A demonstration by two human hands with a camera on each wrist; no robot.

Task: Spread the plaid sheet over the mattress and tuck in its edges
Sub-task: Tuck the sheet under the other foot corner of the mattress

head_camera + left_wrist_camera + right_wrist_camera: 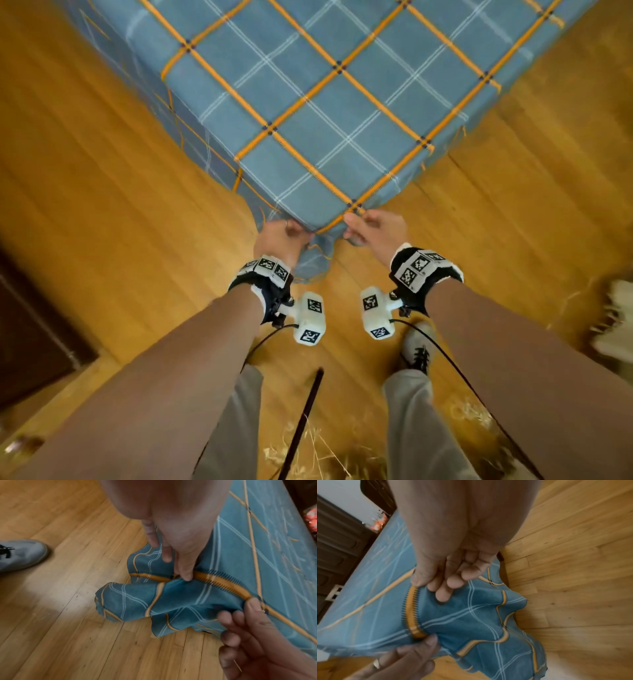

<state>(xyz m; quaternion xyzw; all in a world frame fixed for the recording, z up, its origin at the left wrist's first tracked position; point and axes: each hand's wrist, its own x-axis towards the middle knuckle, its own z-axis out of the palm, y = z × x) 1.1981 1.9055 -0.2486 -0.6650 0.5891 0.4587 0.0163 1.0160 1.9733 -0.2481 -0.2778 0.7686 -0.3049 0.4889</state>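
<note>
Left hand [279,240] and right hand [376,230] pinching plaid sheet [308,102] at near mattress corner; loose corner flap hanging toward wooden floor [102,205].

Blue plaid sheet [308,102] covers mattress (corner hanging loose).

The sheet [308,102] lies over the mattress, whose near corner points at the person. The left hand [279,240] and right hand [375,229] sit side by side at that corner, each touching the sheet. Loose cloth hangs between them toward the floor [102,205]. A shoe [418,346] stands behind the right hand.
</note>
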